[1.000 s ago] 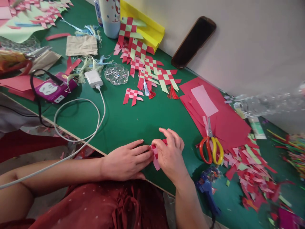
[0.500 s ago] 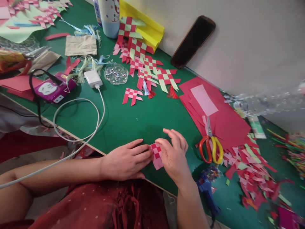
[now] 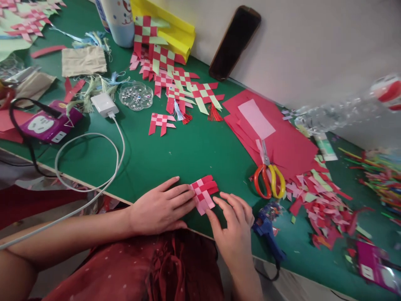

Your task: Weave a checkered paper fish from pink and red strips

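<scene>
A small woven piece of red and pink paper strips (image 3: 204, 193) lies flat on the green table (image 3: 175, 154) near its front edge. My left hand (image 3: 161, 208) rests flat with fingers stretched out, its fingertips pressing the piece's left edge. My right hand (image 3: 234, 223) hovers just right of and below the piece, fingers loosely spread, holding nothing, its index fingertip close to the pink end.
Red-and-yellow scissors (image 3: 268, 179) lie on red paper sheets (image 3: 275, 138). A blue glue gun (image 3: 267, 229) sits by my right hand. Paper scraps (image 3: 322, 205) pile at right. Finished woven pieces (image 3: 175, 79), a googly-eye tray (image 3: 136, 96), charger and cable (image 3: 103, 105), phone (image 3: 234, 42).
My right hand has drawn back off the woven piece toward me, uncovering it. The left hand stays pressed on it. The view has shifted slightly.
</scene>
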`<state>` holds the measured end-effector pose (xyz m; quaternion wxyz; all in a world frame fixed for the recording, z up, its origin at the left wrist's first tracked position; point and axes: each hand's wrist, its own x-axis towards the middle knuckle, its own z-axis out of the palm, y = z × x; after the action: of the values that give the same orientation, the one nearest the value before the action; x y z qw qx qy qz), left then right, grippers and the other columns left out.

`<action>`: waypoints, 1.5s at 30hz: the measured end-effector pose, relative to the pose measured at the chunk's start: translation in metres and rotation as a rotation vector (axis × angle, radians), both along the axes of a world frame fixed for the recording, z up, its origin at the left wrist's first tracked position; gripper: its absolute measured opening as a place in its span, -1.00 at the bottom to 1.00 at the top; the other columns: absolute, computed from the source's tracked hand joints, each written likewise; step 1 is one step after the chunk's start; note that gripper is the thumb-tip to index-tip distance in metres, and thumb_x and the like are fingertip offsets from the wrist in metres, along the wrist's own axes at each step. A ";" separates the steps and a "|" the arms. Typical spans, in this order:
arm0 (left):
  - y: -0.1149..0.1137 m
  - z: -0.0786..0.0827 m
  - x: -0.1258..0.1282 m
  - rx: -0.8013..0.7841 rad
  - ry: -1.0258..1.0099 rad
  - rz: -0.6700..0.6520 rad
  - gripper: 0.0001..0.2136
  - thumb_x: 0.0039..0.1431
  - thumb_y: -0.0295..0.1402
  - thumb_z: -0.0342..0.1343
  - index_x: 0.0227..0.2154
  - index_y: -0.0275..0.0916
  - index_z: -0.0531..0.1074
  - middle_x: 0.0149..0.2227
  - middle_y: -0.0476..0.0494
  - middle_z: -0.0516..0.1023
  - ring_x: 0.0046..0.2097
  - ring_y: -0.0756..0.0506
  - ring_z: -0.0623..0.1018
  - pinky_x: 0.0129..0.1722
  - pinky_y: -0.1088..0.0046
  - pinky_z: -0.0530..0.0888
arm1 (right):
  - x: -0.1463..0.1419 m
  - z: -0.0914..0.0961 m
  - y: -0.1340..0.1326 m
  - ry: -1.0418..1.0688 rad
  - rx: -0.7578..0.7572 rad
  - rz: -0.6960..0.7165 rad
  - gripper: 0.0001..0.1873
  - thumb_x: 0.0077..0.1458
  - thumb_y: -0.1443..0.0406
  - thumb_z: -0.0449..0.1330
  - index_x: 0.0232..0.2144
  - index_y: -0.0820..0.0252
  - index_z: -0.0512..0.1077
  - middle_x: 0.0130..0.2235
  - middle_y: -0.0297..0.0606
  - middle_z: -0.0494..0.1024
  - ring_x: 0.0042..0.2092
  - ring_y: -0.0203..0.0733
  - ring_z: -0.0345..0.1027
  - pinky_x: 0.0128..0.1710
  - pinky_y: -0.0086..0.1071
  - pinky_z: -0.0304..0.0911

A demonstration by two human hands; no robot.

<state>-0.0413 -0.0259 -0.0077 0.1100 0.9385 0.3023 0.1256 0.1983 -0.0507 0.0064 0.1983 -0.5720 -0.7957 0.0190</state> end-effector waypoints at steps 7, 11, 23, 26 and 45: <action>0.000 0.002 0.001 -0.012 0.026 0.008 -0.52 0.30 -0.03 0.01 0.20 -0.09 0.24 0.21 -0.15 0.34 0.25 -0.20 0.29 0.31 0.02 0.06 | 0.001 -0.009 -0.009 -0.006 -0.049 -0.057 -0.77 0.19 0.22 0.21 -0.10 0.12 0.43 -0.02 -0.12 0.50 0.05 0.06 0.26 0.03 0.00 0.17; 0.003 0.009 0.004 -0.012 0.058 0.003 -0.49 0.24 -0.01 0.09 0.17 -0.09 0.26 0.18 -0.15 0.36 0.23 -0.21 0.30 0.30 0.00 0.06 | 0.003 -0.007 -0.010 0.077 -0.014 -0.037 -0.75 0.23 0.27 0.16 -0.04 0.14 0.40 -0.01 -0.11 0.48 0.06 0.02 0.25 0.04 -0.03 0.20; 0.028 0.034 0.010 -0.050 0.157 -0.098 -0.40 -0.03 0.09 0.28 0.07 0.03 0.36 0.31 -0.11 0.21 0.08 -0.24 0.37 0.04 0.19 0.27 | 0.000 -0.007 -0.016 0.093 -0.043 -0.021 -0.78 0.23 0.34 0.13 -0.13 0.07 0.53 -0.03 -0.22 0.54 0.06 0.00 0.23 0.03 -0.06 0.15; 0.034 0.035 0.010 -0.071 0.170 -0.122 -0.43 -0.04 0.11 0.27 0.02 0.04 0.40 0.26 -0.08 0.29 0.07 -0.23 0.35 0.02 0.22 0.26 | 0.001 -0.005 -0.016 0.116 -0.044 -0.031 -0.80 0.25 0.29 0.13 -0.16 0.03 0.54 -0.04 -0.23 0.54 0.05 -0.01 0.23 0.02 -0.08 0.14; 0.046 0.041 0.016 -0.158 0.094 -0.218 -0.51 0.02 -0.06 0.32 0.00 -0.09 0.45 0.21 -0.25 0.32 0.28 -0.29 0.26 0.25 0.05 0.20 | -0.018 -0.002 0.050 0.046 -0.153 -0.206 -0.89 0.16 0.20 0.19 -0.30 0.09 0.43 0.01 -0.16 0.48 0.04 0.07 0.23 -0.10 -0.06 0.13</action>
<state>-0.0253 0.0198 0.0334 0.1822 0.9590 0.2126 0.0447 0.1805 -0.0007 0.0042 0.1733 -0.6637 -0.7241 0.0721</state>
